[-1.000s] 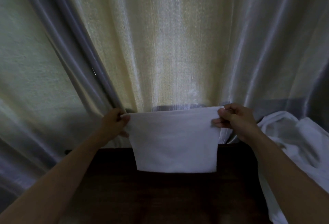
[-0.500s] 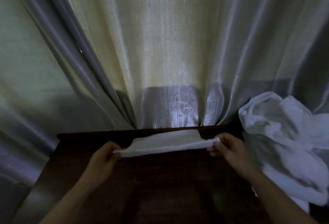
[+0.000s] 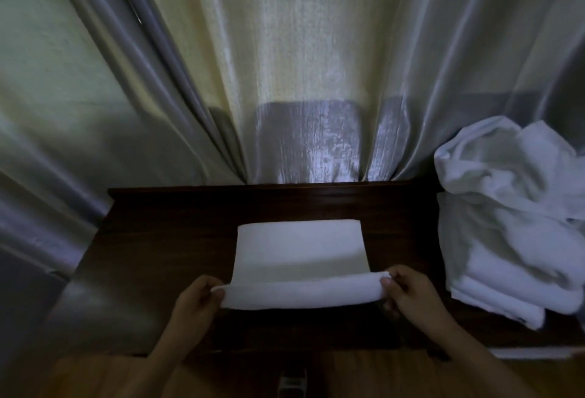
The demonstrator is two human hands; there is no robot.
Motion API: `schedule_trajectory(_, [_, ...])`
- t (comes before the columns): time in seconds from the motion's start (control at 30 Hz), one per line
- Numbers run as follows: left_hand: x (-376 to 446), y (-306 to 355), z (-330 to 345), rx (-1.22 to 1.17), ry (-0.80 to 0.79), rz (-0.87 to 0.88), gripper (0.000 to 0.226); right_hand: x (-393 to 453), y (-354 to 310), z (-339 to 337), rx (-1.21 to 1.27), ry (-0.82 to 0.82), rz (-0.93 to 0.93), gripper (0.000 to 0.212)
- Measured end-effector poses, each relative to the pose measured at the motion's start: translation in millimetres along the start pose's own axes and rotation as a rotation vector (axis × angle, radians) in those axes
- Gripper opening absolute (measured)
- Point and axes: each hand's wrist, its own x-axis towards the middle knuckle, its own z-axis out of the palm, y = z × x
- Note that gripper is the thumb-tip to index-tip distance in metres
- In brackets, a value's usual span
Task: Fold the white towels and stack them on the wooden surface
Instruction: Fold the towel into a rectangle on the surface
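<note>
A dark wooden surface [image 3: 164, 258] stands against pale curtains [image 3: 285, 65]. Half a second earlier the white towel [image 3: 297, 245] was held flat in the air; now its far part lies on the wood at the centre. The left hand [image 3: 196, 302] and right hand [image 3: 408, 293] each pinch a near corner, lifting that edge. A loose towel heap [image 3: 506, 207] rests at right.
</note>
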Motion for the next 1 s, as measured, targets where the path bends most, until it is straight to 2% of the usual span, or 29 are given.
schedule_trajectory(0.13, [45,24,-10,-0.092,0.029,0.012,0.008,42,-25,-7,-0.006,0.084,-0.061,0.011])
schedule_trajectory(0.37, [141,31,13,-0.164,0.092,-0.151,0.015,136,-34,10,0.009,0.142,0.055,0.01])
schedule_trajectory(0.47, [166,16,32,-0.148,0.099,-0.221,0.023,169,-23,30,-0.029,0.126,0.126,0.016])
schedule_trajectory(0.57, [184,4,47,-0.105,0.136,-0.256,0.016,192,-10,43,-0.088,0.13,0.166,0.023])
schedule_trajectory(0.83, [192,-16,63,0.038,0.175,-0.286,0.026,207,7,55,-0.297,0.145,0.204,0.028])
schedule_trajectory(0.9, [187,-10,65,0.09,0.219,-0.239,0.027,198,4,61,-0.424,0.226,0.095,0.03])
schedule_trajectory(0.97, [177,2,71,0.261,0.272,-0.064,0.031,182,-2,77,-0.6,0.311,-0.149,0.033])
schedule_trajectory(1.0, [172,10,77,0.346,0.261,0.059,0.033,173,-6,90,-0.65,0.282,-0.269,0.036])
